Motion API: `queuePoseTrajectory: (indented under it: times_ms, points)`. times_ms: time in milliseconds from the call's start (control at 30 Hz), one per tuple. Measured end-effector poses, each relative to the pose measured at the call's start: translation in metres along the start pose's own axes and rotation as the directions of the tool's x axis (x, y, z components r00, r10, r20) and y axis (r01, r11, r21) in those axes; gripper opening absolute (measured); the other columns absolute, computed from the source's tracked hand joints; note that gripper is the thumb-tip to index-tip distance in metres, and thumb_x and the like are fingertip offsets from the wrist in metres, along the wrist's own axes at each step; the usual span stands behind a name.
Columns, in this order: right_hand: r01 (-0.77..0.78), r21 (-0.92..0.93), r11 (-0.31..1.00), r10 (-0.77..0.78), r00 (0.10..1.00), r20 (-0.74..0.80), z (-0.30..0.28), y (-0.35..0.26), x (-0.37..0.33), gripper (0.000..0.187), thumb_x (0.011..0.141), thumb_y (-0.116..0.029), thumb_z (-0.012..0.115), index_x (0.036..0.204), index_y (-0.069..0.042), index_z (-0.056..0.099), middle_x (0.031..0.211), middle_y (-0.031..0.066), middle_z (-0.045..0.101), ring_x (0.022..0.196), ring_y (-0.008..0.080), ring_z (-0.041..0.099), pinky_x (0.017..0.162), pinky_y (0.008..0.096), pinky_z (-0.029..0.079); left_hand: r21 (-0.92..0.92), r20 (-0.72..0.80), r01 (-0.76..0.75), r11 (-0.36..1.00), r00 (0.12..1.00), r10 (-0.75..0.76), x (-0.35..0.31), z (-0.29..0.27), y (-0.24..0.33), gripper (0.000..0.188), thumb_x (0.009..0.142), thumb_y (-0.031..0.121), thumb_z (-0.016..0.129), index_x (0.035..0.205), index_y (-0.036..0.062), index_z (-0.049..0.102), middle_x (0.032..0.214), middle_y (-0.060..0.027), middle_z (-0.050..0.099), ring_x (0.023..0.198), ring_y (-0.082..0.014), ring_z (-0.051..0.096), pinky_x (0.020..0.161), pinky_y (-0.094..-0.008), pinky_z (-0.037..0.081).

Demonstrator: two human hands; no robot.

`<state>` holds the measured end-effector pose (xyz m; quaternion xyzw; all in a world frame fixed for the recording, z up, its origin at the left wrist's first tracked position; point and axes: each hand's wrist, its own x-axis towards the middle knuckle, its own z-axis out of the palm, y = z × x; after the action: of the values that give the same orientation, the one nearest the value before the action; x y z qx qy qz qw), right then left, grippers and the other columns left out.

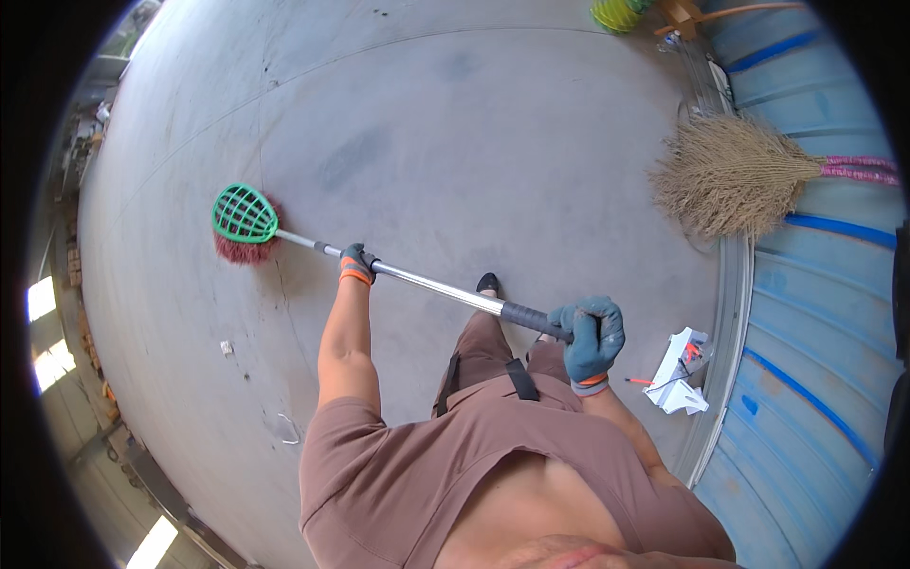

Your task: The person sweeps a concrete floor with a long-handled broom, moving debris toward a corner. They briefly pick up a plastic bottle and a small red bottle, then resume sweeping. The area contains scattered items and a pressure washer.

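Across my body I hold a long-handled broom [436, 287] with a silver pole, a green lattice head and reddish-brown bristles. Its head [245, 214] is out to the left, at floor level as far as I can see. My left hand [357, 263], in a dark glove with an orange cuff, is closed around the pole partway toward the head. My right hand [591, 338], gloved alike, grips the dark handle end in front of my waist. Part of that end is hidden by the glove.
Tied straw brooms [735, 178] with pink-wrapped handles lean at the blue metal wall [806, 313] on the right. A white bracket-like piece [678, 370] with orange bits lies near the wall's foot. Small litter [227, 348] dots the concrete floor [512, 142]. A yellow-green bundle [618, 13] stands at the far right.
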<state>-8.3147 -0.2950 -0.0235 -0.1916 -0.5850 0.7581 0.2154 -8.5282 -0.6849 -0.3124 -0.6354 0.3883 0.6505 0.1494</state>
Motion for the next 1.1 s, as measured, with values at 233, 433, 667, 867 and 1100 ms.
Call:
queuePoseTrajectory:
  times_ms: [233, 433, 667, 867, 1100]
  points:
    - [0.047, 0.044, 0.998, -0.032, 0.952, -0.306, -0.081, -0.039, 0.049, 0.015, 0.090, 0.001, 0.044, 0.100, -0.003, 0.052, 0.068, 0.0037, 0.049, 0.054, 0.0125, 0.045, 0.056, 0.0344, 0.050, -0.059, 0.071, -0.061, 0.996, 0.995, 0.065, -0.065, 0.103, -0.056, 0.025, 0.083, 0.012, 0.058, 0.071, 0.0146, 0.036, 0.054, 0.0009, 0.038, 0.042, -0.0155, 0.039, 0.041, -0.0309, 0.040]
    - [0.231, -0.124, 0.965, -0.261, 0.816, -0.516, -0.211, -0.106, 0.068, 0.010, 0.088, 0.001, 0.046, 0.090, -0.004, 0.054, 0.063, 0.0022, 0.041, 0.050, 0.0094, 0.033, 0.047, 0.0282, 0.036, 0.189, 0.251, -0.075, 0.979, 0.968, 0.025, -0.171, 0.253, -0.178, 0.019, 0.087, 0.012, 0.055, 0.084, 0.0153, 0.037, 0.057, -0.0040, 0.041, 0.044, -0.0183, 0.043, 0.039, -0.0370, 0.044]
    - [-0.119, -0.980, -0.162, -0.818, 0.572, 0.066, -0.371, -0.218, 0.009, 0.004, 0.083, 0.002, 0.059, 0.081, 0.002, 0.055, 0.086, 0.0127, 0.056, 0.070, 0.0196, 0.057, 0.054, 0.0305, 0.044, 0.428, 0.444, -0.175, 0.887, 0.895, -0.038, -0.258, 0.374, -0.398, 0.015, 0.084, 0.009, 0.054, 0.086, 0.0116, 0.040, 0.060, -0.0059, 0.042, 0.045, -0.0205, 0.045, 0.041, -0.0379, 0.046]
    - [-0.210, -0.858, 0.469, -0.796, 0.319, -0.514, -0.434, -0.278, -0.148, 0.002, 0.085, -0.001, 0.060, 0.083, 0.000, 0.061, 0.077, 0.0084, 0.058, 0.074, 0.0221, 0.059, 0.062, 0.0331, 0.046, 0.746, 0.436, -0.305, 0.592, 0.896, -0.088, -0.384, 0.395, -0.552, 0.037, 0.079, 0.012, 0.062, 0.112, 0.0038, 0.045, 0.081, -0.0113, 0.057, 0.066, -0.0241, 0.060, 0.057, -0.0386, 0.051]
    - [-0.632, -0.628, -0.454, -0.554, 0.752, -0.357, -0.409, -0.273, -0.183, 0.010, 0.076, -0.004, 0.058, 0.083, 0.002, 0.064, 0.059, 0.0008, 0.048, 0.049, 0.0208, 0.047, 0.072, 0.0324, 0.051, 0.837, 0.517, -0.436, 0.331, 0.828, -0.217, -0.436, 0.450, -0.587, 0.036, 0.077, 0.019, 0.063, 0.107, 0.0074, 0.047, 0.088, -0.0094, 0.057, 0.078, -0.0230, 0.061, 0.064, -0.0363, 0.051]
